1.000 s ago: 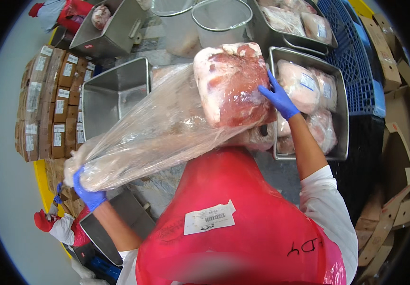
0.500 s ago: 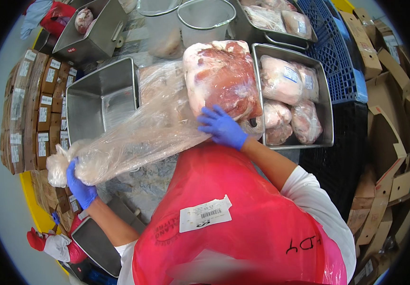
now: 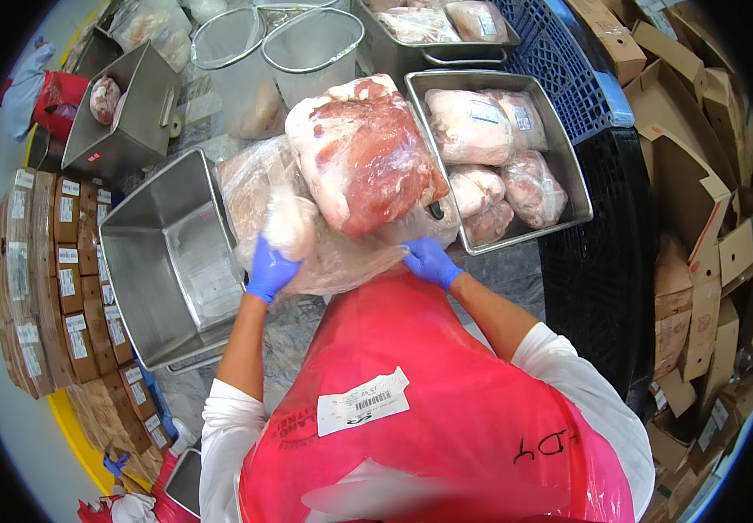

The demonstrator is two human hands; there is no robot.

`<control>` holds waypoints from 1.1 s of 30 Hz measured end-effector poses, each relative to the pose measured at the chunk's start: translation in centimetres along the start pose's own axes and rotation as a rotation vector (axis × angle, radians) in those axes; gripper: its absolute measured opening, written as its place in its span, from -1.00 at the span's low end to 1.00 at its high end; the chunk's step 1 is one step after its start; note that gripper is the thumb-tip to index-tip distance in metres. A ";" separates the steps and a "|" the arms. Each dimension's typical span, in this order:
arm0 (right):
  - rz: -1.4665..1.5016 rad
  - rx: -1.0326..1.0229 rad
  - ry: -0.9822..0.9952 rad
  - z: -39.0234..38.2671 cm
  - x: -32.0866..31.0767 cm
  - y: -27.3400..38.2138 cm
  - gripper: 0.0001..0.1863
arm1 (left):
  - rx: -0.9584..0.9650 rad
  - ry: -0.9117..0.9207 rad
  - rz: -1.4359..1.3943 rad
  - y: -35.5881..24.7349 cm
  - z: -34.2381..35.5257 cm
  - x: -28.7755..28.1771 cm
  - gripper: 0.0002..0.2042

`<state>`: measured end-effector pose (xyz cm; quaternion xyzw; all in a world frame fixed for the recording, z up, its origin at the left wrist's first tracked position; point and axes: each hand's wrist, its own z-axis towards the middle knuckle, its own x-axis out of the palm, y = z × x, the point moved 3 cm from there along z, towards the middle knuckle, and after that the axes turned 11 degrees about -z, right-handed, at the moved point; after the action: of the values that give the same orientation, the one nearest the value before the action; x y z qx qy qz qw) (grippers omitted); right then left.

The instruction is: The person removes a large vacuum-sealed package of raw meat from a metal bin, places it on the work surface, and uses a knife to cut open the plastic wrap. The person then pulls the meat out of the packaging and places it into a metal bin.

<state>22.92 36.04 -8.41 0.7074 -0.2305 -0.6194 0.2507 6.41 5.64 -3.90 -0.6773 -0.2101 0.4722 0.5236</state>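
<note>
Blue-gloved left hand [image 3: 273, 268]: fingers were clamped around the bunched end of the clear film [image 3: 341, 270].
Blue-gloved right hand [image 3: 431, 263]: fingertips were pinched together on the film's near edge.
Film: it stretched slackly between both hands, just in front of the meat [image 3: 363, 157].
Meat: large, red and white, it lay beyond the hands, between the steel left tub [image 3: 206, 270] and right tub [image 3: 575, 187].
Right tub: wrapped cuts [image 3: 470, 126] lay inside.
</note>
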 end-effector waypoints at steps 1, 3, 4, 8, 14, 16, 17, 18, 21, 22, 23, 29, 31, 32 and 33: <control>0.140 0.058 -0.027 0.3 -0.1 1.1 -0.78 | 0.031 0.078 0.006 -1.1 0.3 1.1 -0.40; 0.425 0.179 -0.069 0.4 -1.1 4.4 -0.74 | 0.082 0.240 0.015 -2.2 0.1 2.6 -0.37; 0.463 0.169 -0.059 0.7 -0.9 5.4 -0.74 | 0.116 0.275 0.013 -2.3 -0.4 2.9 -0.36; 0.507 0.057 -0.021 3.6 -1.2 9.9 -0.72 | 0.265 0.406 0.141 -1.5 -2.9 4.1 -0.34; 0.283 -0.063 0.034 7.4 -0.8 17.8 -0.75 | 0.047 0.352 0.162 0.0 -4.1 5.5 -0.54; 0.157 -0.156 0.102 7.9 -0.9 20.1 -0.76 | 0.005 0.095 -0.003 4.1 -4.8 5.2 -0.58; 0.093 -0.211 0.137 8.4 -1.3 20.7 -0.76 | -0.019 -0.012 -0.108 6.2 -5.1 5.2 -0.59; 0.028 -0.275 0.181 8.9 -1.2 21.2 -0.75 | -0.072 -0.085 -0.241 8.4 -4.9 5.0 -0.59; 0.080 -0.485 -0.084 8.0 -2.0 19.7 -0.70 | -0.229 -0.212 -0.909 7.0 -2.4 4.5 -0.64; -0.025 -0.434 -0.169 7.7 -2.6 18.7 -0.67 | -0.339 -0.274 -1.152 7.9 -1.8 4.8 -0.64; -0.131 -0.385 -0.257 7.2 -3.3 17.5 -0.63 | -0.444 -0.332 -1.399 8.7 -1.6 5.1 -0.64; -0.573 -0.302 -0.131 7.1 -3.1 12.2 -0.66 | -0.705 -0.328 -1.462 8.1 -2.5 2.1 -0.54; -0.665 -0.330 -0.041 7.7 -1.8 12.0 -0.74 | -0.562 -0.352 -1.342 8.5 -3.5 1.5 -0.49; -0.647 -0.352 -0.012 7.9 -1.5 12.4 -0.77 | -0.515 -0.361 -1.286 9.1 -4.1 1.1 -0.48; -0.630 -0.374 0.018 7.7 -1.1 12.9 -0.81 | -0.469 -0.370 -1.228 9.8 -4.6 0.7 -0.47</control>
<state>14.91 26.32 -0.16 0.6911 0.1179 -0.6914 0.1745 8.65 0.32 -13.04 -0.4390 -0.7391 0.1395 0.4914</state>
